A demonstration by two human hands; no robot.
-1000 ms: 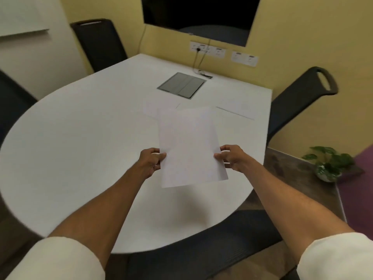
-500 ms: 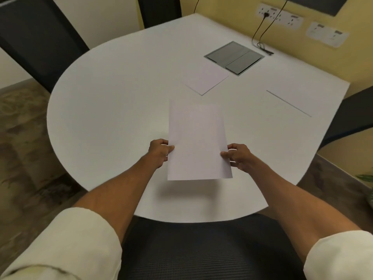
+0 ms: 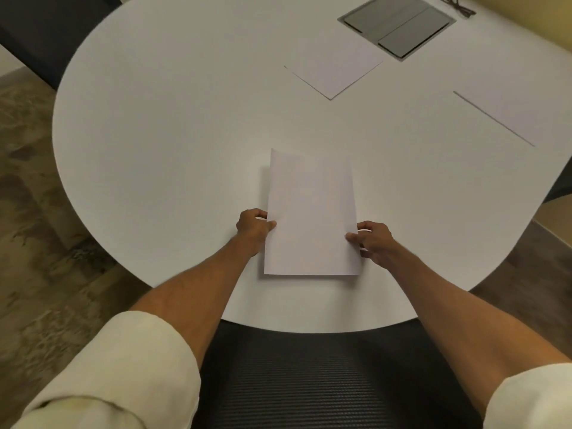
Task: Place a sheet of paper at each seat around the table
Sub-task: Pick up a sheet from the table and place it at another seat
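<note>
A white, round-ended table [image 3: 161,125] fills the view, with a patterned brownish floor [image 3: 37,230] to the left and a dark mesh chair [image 3: 309,379] tucked under the near edge. A second ago the sheet of paper [image 3: 311,215] was held up over the table near the right-hand seat; since then the view has swung to this chair and the sheet has come down low, squared to the near edge in front of the seat. That reads as the placing for this seat nearly done, with only the release left (the thin shadow along its left and bottom edges leaves it unclear whether it lies fully flat yet).

The left hand [image 3: 253,226] pinches the sheet's left edge, thumb on top; the right hand [image 3: 373,239] pinches the right edge the same way.

Two other sheets already lie farther off: one [image 3: 334,71] just beside the grey floor-box panel [image 3: 397,24] set in the table, another [image 3: 520,114] towards the right, cut off by the frame. The seats those serve are out of view, and only a dark corner of a further chair [image 3: 37,35] shows at upper left, so I cannot tell how many seats remain.
</note>
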